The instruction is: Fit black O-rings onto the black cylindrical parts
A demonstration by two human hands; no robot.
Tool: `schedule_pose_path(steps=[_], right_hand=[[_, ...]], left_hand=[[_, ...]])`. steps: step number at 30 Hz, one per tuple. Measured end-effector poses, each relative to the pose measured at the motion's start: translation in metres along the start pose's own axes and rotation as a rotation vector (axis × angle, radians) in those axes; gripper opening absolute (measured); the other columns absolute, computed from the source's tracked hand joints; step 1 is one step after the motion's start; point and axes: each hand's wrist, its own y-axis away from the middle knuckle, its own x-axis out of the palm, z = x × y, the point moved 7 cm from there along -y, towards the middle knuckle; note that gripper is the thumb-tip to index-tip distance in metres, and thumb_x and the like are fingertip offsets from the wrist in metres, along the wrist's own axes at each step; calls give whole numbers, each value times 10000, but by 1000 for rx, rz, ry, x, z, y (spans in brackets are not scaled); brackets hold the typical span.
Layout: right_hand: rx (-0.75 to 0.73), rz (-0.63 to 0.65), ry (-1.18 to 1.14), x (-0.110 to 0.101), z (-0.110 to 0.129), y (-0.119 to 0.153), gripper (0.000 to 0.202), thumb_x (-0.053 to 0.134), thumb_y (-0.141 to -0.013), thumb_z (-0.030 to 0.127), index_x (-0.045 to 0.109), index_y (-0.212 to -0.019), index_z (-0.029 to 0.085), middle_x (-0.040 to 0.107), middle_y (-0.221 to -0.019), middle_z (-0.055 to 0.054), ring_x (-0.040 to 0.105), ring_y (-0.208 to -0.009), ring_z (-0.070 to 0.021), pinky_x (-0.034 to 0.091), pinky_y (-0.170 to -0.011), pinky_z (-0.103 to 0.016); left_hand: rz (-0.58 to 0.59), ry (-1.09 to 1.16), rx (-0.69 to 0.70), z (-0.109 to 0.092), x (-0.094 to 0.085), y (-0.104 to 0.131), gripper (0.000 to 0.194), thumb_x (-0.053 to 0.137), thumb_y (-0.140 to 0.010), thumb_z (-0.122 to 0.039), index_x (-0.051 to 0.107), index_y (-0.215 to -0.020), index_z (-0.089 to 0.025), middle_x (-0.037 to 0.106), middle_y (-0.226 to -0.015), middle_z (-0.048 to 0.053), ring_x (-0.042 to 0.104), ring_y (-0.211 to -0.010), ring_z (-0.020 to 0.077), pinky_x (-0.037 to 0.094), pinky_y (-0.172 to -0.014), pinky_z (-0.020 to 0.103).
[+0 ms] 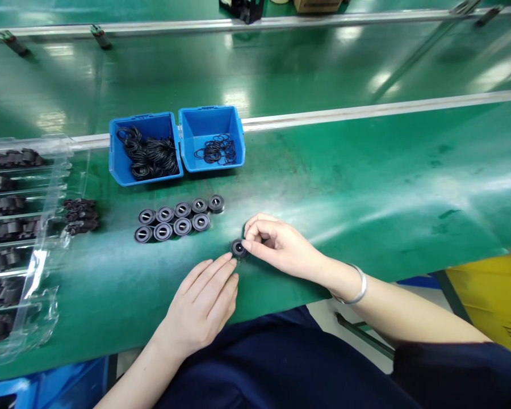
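A small round black part (238, 248) lies on the green table between my hands. My right hand (276, 244) has its thumb and index finger closed on the part's right side. My left hand (204, 301) is flat with fingers stretched out, its fingertips at the part's lower left edge. Up and to the left, several similar round black parts (183, 226) stand in two rows, each with a light mark in its centre.
Two blue bins hold black rings: a fuller one (116, 153) and one with fewer rings (196, 122). Clear plastic trays (46, 227) of black parts are at the left, beside a small pile of black pieces (80, 216). A metal rail (323, 117) runs behind the bins.
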Motion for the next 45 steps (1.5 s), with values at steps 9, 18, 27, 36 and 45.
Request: schedule_pose_path(steps=[9, 18, 27, 36, 45], right_hand=[[-7, -5, 3, 0, -2, 0, 182, 608, -932, 213, 579, -761, 161, 550, -908, -30, 532, -723, -106, 467, -674, -249], [284, 159, -372, 17, -19, 0, 237, 584, -952, 344, 523, -1100, 169, 617, -767, -2, 641, -563, -134, 466, -360, -179], [496, 316, -465, 31, -21, -19, 140, 675, -878, 248, 591, -900, 139, 668, -753, -16, 647, -492, -104, 463, -335, -132], [498, 208, -583, 30, -24, -16, 172, 607, -899, 204, 692, -972, 73, 639, -567, -8, 580, -440, -87, 484, -427, -158], [405, 85, -746, 33, -27, 12, 319, 567, -957, 215, 672, -1228, 83, 630, -727, -25, 550, -653, -93, 467, -640, -214]], left_hand=[[27, -16, 19, -3, 5, 1, 284, 692, -826, -64, 655, -1107, -38, 621, -1323, 214, 537, -1314, 299, 459, -1078, 434], [98, 1, 2, 0, 9, -1, 252, 634, -878, -89, 652, -1128, -65, 598, -1369, 182, 514, -1339, 282, 403, -1109, 452], [131, 35, 18, 0, 5, 0, 211, 598, -896, -87, 659, -1098, -80, 610, -1358, 167, 527, -1324, 277, 383, -1106, 470], [165, 4, -20, 0, 11, 5, 231, 605, -897, -109, 656, -1118, -70, 559, -1413, 184, 522, -1325, 282, 406, -1050, 431], [246, -1, -5, -2, 15, 8, 248, 554, -925, -146, 655, -1136, -64, 463, -1498, 189, 414, -1411, 320, 365, -1080, 464]])
